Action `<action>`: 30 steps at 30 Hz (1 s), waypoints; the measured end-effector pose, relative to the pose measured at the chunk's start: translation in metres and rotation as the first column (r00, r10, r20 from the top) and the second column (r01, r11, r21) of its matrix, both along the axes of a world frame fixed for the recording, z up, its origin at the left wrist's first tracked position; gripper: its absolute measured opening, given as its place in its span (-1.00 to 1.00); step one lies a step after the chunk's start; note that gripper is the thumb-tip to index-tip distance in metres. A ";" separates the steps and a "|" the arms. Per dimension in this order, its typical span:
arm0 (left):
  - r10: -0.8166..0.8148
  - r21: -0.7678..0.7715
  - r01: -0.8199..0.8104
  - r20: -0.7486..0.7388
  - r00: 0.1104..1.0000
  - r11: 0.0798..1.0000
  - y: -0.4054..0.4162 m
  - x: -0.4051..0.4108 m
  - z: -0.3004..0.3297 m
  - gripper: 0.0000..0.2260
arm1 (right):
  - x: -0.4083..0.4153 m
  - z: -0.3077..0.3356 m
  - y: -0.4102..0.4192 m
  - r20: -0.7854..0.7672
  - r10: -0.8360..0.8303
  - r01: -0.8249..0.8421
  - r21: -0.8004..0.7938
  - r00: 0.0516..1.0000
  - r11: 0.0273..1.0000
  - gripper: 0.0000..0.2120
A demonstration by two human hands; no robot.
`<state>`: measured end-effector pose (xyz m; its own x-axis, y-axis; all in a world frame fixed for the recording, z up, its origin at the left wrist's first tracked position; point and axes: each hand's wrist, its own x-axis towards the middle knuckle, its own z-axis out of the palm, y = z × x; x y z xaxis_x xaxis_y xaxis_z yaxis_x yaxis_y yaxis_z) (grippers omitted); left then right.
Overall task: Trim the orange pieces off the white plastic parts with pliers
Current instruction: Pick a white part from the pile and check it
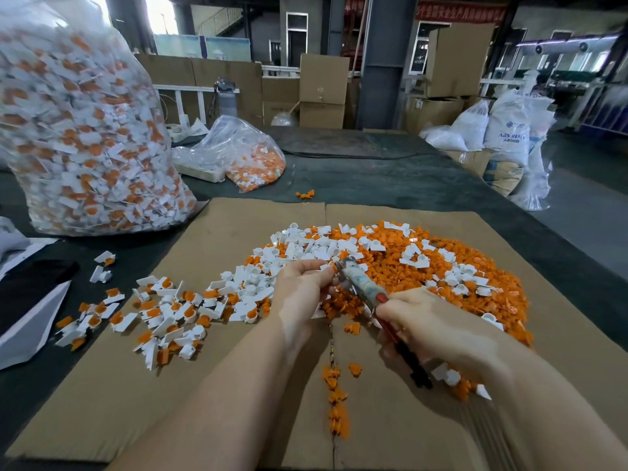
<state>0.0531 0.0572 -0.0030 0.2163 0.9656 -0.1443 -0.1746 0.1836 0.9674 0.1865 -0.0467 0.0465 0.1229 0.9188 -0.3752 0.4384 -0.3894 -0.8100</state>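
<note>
Gripping pliers (365, 294), right hand (431, 324) | nose up-left, handles down-right | left hand (302, 283) pinching white part (324, 266)

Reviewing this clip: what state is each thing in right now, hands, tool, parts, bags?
left hand: pinches a small part at the plier tips
right hand: grips the pliers' handles
pliers: tips at the held part; open or closed unclear
untrimmed parts: loose, orange still attached
orange offcuts: heaped, white pieces mixed in
big bag: upright, full
small bag: slumped, partly filled
cardboard: flat
</note>
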 end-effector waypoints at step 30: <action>0.020 0.411 0.196 -0.465 0.885 0.890 -0.026 -0.010 -0.018 -0.77 | 0.028 -0.054 0.024 0.862 -0.354 0.048 0.362 0.362 0.931 -0.47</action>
